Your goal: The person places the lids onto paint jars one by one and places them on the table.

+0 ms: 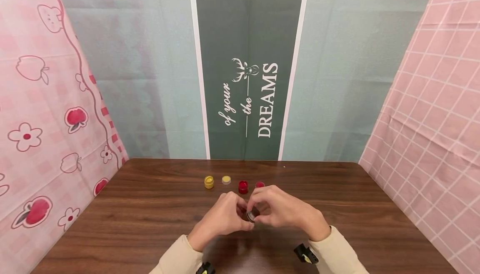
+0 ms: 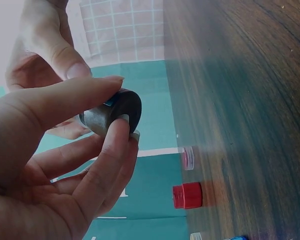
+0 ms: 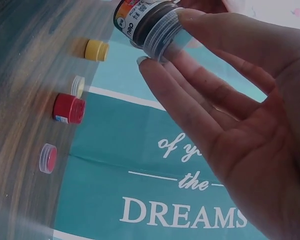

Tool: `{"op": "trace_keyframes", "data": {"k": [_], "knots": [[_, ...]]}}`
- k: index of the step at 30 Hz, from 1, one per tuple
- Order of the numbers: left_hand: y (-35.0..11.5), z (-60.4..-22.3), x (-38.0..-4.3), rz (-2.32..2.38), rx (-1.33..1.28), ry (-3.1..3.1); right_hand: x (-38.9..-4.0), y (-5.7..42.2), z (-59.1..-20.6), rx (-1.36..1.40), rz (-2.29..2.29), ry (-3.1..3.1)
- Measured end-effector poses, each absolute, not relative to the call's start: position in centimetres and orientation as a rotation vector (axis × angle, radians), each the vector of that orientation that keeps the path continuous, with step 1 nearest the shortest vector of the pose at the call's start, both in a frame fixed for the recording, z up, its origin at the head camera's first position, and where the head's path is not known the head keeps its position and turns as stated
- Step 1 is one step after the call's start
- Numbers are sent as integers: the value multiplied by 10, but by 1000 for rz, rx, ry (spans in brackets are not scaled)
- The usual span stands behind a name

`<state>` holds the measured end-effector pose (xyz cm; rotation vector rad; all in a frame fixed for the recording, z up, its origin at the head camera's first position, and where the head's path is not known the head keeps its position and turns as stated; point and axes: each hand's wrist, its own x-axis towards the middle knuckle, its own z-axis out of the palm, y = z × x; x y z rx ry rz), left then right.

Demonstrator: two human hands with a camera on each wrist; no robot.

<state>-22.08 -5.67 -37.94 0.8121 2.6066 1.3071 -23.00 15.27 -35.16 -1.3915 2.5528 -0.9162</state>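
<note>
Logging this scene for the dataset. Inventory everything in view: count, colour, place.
Dark jar: 1, blackish with label, front centre
Clear lid: 1, transparent, at the dark jar's mouth
Yellow jar: 1, yellow, left end of row
Yellow lid: 1, yellow, clear rim, right of yellow jar
Red jar: 1, red, right of yellow lid
Red lid: 1, red, clear rim, right of red jar
Table: 1, dark brown, under the row
Backdrop: 1, grey-green and pale blue, behind table
Apple-print cloth: 1, pink, left
Grid cloth: 1, pink, right
Sleeves: 2, cream, forearms
Wrist units: 2, black, at wrists
Left grip: 1, bare, holding dark jar
Right grip: 1, bare, holding clear lid
</note>
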Motion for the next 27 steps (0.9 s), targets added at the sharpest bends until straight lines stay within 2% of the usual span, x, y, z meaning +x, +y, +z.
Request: {"op": "trace_keyframes", "data": {"k": [27], "knots": [[-57, -380, -220, 1305, 826, 2620, -232, 151, -355, -1407, -875, 2650]]}}
